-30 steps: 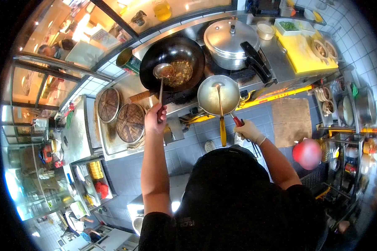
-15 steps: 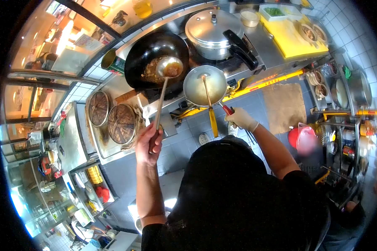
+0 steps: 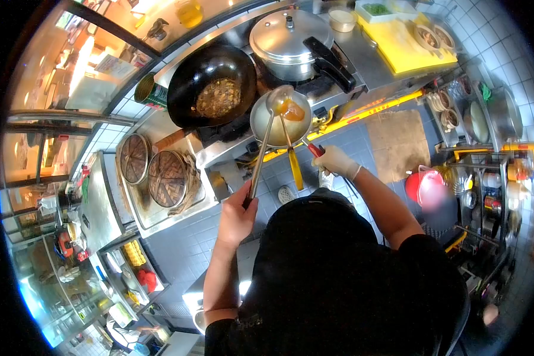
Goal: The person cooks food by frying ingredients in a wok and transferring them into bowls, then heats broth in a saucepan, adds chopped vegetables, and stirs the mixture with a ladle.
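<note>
My left hand (image 3: 238, 216) grips the dark end of a long ladle (image 3: 261, 155), whose bowl is tipped over a light-coloured saucepan (image 3: 258, 126). Brown sauce (image 3: 291, 111) shows inside that pan beneath the ladle bowl. My right hand (image 3: 336, 162), in a pale glove, is closed around the saucepan's red handle (image 3: 315, 149), holding it in front of the stove. A spatula with a yellow handle (image 3: 295, 168) leans out over the pan's near rim. Just beyond and to the left sits a black wok (image 3: 184, 92), with chopped brown food (image 3: 219, 98) in its bottom.
A large lidded pressure cooker (image 3: 288, 44) stands on the stove, its black handle pointing towards me. Two round bamboo lids (image 3: 169, 177) lie on the left counter. At the right are a yellow cutting board (image 3: 397, 50) with bowls and a rack (image 3: 486, 148). Another person (image 3: 124, 332) is at lower left.
The ladle has moved right from above the wok to the saucepan, and its brown sauce now shows in the pan. My left hand shifted right; the right hand keeps its hold.
</note>
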Demonstrator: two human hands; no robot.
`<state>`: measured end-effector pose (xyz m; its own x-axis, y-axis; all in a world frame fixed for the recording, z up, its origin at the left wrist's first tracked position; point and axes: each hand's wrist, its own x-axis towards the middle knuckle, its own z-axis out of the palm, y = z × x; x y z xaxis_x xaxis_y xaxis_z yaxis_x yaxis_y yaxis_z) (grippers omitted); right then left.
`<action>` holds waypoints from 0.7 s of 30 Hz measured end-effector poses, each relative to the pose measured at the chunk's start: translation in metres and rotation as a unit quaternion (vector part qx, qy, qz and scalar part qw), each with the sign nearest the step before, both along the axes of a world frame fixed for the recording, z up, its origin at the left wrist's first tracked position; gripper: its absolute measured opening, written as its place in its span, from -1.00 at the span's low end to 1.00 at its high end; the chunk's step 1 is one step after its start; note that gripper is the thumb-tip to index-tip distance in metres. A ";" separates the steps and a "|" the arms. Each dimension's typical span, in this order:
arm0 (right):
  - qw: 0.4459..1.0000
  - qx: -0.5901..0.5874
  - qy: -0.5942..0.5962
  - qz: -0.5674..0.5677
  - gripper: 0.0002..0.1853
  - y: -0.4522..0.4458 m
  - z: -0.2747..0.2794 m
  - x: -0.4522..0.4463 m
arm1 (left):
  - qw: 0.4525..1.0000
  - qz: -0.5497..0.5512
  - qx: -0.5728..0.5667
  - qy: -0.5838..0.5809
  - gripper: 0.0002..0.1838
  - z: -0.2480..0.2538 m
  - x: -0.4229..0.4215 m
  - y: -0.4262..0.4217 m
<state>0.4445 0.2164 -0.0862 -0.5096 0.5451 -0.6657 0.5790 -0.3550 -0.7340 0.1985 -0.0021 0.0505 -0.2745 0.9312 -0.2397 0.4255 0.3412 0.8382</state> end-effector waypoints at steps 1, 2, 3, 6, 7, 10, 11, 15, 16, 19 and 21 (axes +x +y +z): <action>1.000 -0.001 0.006 -0.003 -0.74 0.000 -0.007 0.001 | 0.988 -0.050 0.103 0.100 -0.48 -0.015 -0.007 -0.002; 1.000 -0.002 0.013 -0.006 -0.74 0.001 -0.013 0.002 | 0.954 -0.100 0.204 0.197 -0.48 -0.025 -0.013 -0.005; 1.000 0.005 0.008 0.002 -0.74 0.001 -0.011 0.002 | 0.950 -0.099 0.178 0.238 -0.49 -0.021 -0.016 -0.007; 1.000 0.016 -0.005 0.021 -0.74 0.003 0.000 0.003 | 0.932 -0.077 0.124 0.333 -0.50 -0.018 -0.021 -0.014; 1.000 0.015 -0.007 0.024 -0.74 0.004 0.005 0.003 | 0.927 -0.056 0.123 0.349 -0.51 -0.031 -0.025 -0.016; 0.999 0.019 -0.015 0.021 -0.73 0.003 0.000 0.002 | 0.941 0.006 0.127 0.313 -0.52 -0.053 -0.043 -0.008; 0.999 0.022 -0.016 0.019 -0.72 0.003 -0.004 0.002 | 0.949 0.029 0.129 0.287 -0.53 -0.058 -0.051 -0.001; 1.000 0.013 0.003 0.014 -0.74 0.002 0.010 -0.001 | 0.974 0.210 0.048 0.076 -0.68 -0.076 -0.070 0.033; 1.000 0.004 0.015 0.010 -0.74 0.002 0.003 0.001 | 0.970 0.236 0.043 0.034 -0.71 -0.075 -0.073 0.042; 1.000 0.004 0.018 0.006 -0.76 0.000 0.001 0.000 | 0.951 0.298 0.038 -0.068 -0.77 -0.074 -0.084 0.062; 1.000 0.009 0.019 0.012 -0.75 0.002 -0.002 0.001 | 0.941 0.321 0.050 -0.097 -0.80 -0.082 -0.092 0.069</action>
